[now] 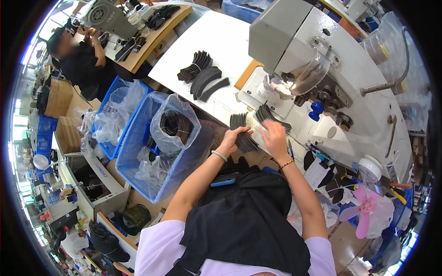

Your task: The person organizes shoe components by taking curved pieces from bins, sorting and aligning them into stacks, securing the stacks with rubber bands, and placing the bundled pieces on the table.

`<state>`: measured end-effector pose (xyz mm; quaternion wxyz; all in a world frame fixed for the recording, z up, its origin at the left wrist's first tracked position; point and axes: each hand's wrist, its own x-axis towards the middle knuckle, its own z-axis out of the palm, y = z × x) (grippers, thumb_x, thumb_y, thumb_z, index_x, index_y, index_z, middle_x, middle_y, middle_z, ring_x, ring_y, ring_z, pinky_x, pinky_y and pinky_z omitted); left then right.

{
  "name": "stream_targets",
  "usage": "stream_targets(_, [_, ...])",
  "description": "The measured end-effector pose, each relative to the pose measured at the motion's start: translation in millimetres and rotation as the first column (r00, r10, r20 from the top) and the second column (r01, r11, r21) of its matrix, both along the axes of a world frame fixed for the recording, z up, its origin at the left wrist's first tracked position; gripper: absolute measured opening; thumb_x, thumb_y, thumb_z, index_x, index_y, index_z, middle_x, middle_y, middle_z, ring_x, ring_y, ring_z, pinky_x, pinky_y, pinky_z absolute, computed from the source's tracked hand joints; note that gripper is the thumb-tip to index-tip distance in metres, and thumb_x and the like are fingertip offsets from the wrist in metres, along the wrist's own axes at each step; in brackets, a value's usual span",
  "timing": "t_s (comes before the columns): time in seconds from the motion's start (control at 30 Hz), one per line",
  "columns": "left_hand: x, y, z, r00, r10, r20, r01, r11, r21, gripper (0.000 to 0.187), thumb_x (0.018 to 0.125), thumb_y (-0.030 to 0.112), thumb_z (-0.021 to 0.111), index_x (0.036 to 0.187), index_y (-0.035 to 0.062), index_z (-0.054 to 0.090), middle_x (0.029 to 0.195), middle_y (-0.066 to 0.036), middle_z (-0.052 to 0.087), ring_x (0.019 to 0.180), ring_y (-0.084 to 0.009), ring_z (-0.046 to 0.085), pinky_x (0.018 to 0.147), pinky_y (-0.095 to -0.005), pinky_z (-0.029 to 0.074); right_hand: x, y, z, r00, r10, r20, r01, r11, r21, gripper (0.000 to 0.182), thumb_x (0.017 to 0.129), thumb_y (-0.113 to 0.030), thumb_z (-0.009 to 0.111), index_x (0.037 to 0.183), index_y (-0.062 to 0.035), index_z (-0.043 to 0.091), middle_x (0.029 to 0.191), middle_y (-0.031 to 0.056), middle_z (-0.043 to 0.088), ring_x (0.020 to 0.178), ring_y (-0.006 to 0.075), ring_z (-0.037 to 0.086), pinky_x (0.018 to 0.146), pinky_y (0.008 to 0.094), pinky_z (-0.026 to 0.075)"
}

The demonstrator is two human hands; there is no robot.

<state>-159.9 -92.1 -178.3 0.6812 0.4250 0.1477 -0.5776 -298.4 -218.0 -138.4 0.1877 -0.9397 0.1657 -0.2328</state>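
Co-worker: person in black (pixel 85 66), at ten o'clock from the left hand.
Crate: blue (pixel 172 179), at nine o'clock from it, bagged dark pieces inside.
Loose piles: curved dark strips (pixel 206 82) on the white table (pixel 221 34), at eleven o'clock.
Left hand (pixel 231 139): gripping the ribbed stack (pixel 238 122) at its one o'clock, thumb on top.
Right hand (pixel 275 138): fingers bent over the second stack (pixel 269 113), at its twelve; cannot tell whether it grips.
Machine (pixel 354 69): at two o'clock.
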Motion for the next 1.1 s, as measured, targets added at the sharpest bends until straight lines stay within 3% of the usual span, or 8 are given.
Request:
stream_targets(0.1, [-1,0,3,0.998,0.057,0.004,-0.057,0.998,0.035,0.024,0.077,0.008,0.065,0.094,-0.0101,0.062,0.081,-0.014,0.066,0.071,-0.0202,0.064,0.066,-0.0301,0.054,-3,-12,-11,0.935,-0.225,-0.272,0.158,0.956,-0.248,0.055,0.069,-0.019,0.068,0.117,0.0023,0.050,0.111,0.0127,0.054,0.107,0.0271,0.048,0.093,0.0394,0.033])
stream_targets(0.4, [-4,-26,2,0.996,-0.035,0.077,0.033,0.999,0.032,0.015,0.080,0.008,0.062,0.089,-0.0041,0.062,0.078,-0.011,0.064,0.066,-0.0196,0.062,0.063,-0.0319,0.053,0,-26,-48,0.945,-0.109,-0.309,-0.024,0.918,-0.397,0.069,0.066,-0.016,0.066,0.125,0.0095,0.042,0.099,0.0123,0.052,0.090,0.0251,0.048,0.083,0.0332,0.041])
stream_targets(0.5, [-1,-37,7,0.999,-0.010,0.035,0.008,0.999,0.053,0.014,0.081,0.009,0.061,0.090,-0.0023,0.063,0.080,-0.010,0.065,0.067,-0.0195,0.063,0.062,-0.0319,0.053,4,-23,-48,0.982,0.038,-0.183,-0.075,0.977,-0.201,0.065,0.072,-0.014,0.063,0.127,0.0108,0.039,0.098,0.0160,0.051,0.091,0.0291,0.049,0.084,0.0353,0.041])
stream_targets(0.6, [10,-38,1,0.996,-0.082,0.036,0.083,0.996,-0.038,0.018,0.081,0.013,0.063,0.093,-0.0009,0.064,0.084,-0.009,0.066,0.069,-0.0197,0.064,0.061,-0.0320,0.053,9,-5,-53,0.997,0.071,0.030,-0.078,0.901,0.428,0.055,0.087,-0.016,0.055,0.129,0.0112,0.034,0.101,0.0227,0.050,0.096,0.0355,0.048,0.087,0.0388,0.040])
stream_targets(0.83, [21,-39,16,0.949,-0.255,0.183,0.248,0.967,0.060,0.024,0.081,0.014,0.066,0.097,-0.0030,0.062,0.088,-0.011,0.066,0.071,-0.0199,0.065,0.063,-0.0320,0.055,15,17,-58,0.981,-0.177,-0.074,0.185,0.773,0.607,0.050,0.092,-0.018,0.051,0.129,0.0112,0.036,0.107,0.0221,0.051,0.100,0.0309,0.050,0.089,0.0357,0.041])
stream_targets(0.9, [20,-40,11,0.943,-0.263,0.205,0.254,0.965,0.070,0.025,0.081,0.014,0.067,0.098,-0.0035,0.062,0.089,-0.012,0.066,0.071,-0.0201,0.065,0.064,-0.0320,0.055,17,11,-58,0.963,-0.268,0.025,0.088,0.398,0.913,0.049,0.090,-0.019,0.055,0.126,0.0101,0.040,0.113,0.0182,0.054,0.102,0.0233,0.053,0.089,0.0330,0.042])
stream_targets(1.0, [23,-34,5,0.956,-0.244,0.160,0.253,0.967,-0.036,0.025,0.081,0.014,0.066,0.100,-0.0033,0.062,0.090,-0.012,0.066,0.074,-0.0210,0.066,0.064,-0.0324,0.056,17,2,-47,0.974,-0.200,-0.108,0.140,0.153,0.978,0.044,0.091,-0.023,0.056,0.127,0.0002,0.045,0.114,0.0061,0.057,0.100,0.0131,0.053,0.087,0.0255,0.042])
stream_targets(1.1, [26,-29,7,0.972,-0.230,0.043,0.233,0.969,-0.076,0.025,0.082,0.013,0.064,0.100,-0.0032,0.061,0.090,-0.012,0.066,0.073,-0.0210,0.066,0.063,-0.0327,0.056,21,-4,-29,0.985,-0.090,-0.146,0.153,0.072,0.986,0.041,0.092,-0.023,0.054,0.125,0.0000,0.046,0.115,0.0066,0.056,0.102,0.0133,0.053,0.088,0.0249,0.042])
